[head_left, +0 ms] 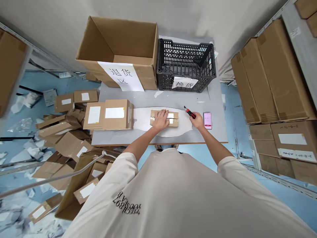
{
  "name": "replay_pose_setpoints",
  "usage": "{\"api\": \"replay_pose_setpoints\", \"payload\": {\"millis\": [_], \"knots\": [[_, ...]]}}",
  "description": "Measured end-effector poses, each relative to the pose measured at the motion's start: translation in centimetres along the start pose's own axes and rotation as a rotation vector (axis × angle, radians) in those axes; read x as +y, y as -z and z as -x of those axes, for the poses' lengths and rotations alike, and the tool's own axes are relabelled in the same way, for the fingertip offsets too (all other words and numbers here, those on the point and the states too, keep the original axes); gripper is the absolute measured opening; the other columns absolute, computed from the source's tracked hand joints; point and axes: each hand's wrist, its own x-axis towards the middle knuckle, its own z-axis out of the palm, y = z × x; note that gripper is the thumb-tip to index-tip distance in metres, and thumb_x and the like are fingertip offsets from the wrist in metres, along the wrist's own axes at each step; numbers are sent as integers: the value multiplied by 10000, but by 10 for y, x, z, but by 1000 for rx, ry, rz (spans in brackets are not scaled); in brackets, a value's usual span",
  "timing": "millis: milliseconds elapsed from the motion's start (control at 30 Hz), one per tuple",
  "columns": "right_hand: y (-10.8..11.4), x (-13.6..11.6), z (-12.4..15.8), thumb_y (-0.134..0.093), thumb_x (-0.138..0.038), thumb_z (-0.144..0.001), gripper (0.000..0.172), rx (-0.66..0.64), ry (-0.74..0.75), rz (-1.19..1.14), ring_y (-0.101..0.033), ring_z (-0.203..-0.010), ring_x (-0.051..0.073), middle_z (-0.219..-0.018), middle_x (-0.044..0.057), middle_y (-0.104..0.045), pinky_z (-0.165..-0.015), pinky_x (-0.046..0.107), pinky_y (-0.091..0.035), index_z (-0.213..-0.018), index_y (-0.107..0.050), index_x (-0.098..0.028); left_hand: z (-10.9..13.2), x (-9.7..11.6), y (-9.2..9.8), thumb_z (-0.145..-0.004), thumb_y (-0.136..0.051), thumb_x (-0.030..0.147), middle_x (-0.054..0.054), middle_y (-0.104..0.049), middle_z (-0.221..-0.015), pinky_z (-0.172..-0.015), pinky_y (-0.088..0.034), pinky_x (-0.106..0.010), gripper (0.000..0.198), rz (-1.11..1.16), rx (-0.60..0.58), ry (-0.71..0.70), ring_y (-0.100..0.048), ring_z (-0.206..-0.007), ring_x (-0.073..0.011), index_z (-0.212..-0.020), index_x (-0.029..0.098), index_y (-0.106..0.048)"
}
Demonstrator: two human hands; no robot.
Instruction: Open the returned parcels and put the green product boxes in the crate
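A small flat cardboard box (174,121) with a white label lies on a white sheet (141,119) on the table. My left hand (161,119) rests on top of this box, fingers spread out across its left half and partly covering the label. To the right, my right hand (197,120) is wrapped round a red and black utility knife (190,113). The knife's blade end points up and to the left, apart from the box. Just right of that hand lies a phone (207,120) with a pink screen.
Labelled cardboard boxes (116,122) stand at the table's left. Behind are a large open carton (146,74) and a black plastic crate (162,79), each bearing a paper sign. A pile of boxes (71,143) covers the floor at left; stacked cartons (284,72) fill the right shelf.
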Motion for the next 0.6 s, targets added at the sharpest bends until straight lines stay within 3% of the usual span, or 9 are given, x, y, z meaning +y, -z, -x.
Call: {"api": "replay_pose_setpoints", "payload": {"millis": [200, 400, 600], "knots": [[-13, 21, -10, -689, -355, -995, 380, -53, -282, 184, -730, -1167, 324, -1385, 193, -723, -958, 390, -592, -1328, -766, -189, 17, -24, 9, -1077, -472, 282, -225, -513, -1800, -1408, -313, -590, 618, 45, 29, -21, -416, -1718, -387, -1674, 154, -565], [-25, 39, -12, -688, -406, -1052, 411, -79, -403, 272, -700, -1230, 338, -1421, 225, -696, -964, 395, -564, -1369, -738, -149, 47, -57, 15, -1092, -521, 449, -244, -539, -1769, -1391, -280, -665, 649, 50, 76, 34, -444, -1679, -445, -1681, 179, -568], [-31, 43, -10, -706, -391, -1028, 450, -84, -409, 268, -682, -1303, 387, -1463, 251, -679, -1045, 474, -578, -1405, -708, -146, 59, -71, 20, -1063, -598, 578, -228, -399, -1863, -1345, -311, -672, 786, 29, -12, 76, -345, -1715, -481, -1767, 245, -499]]}}
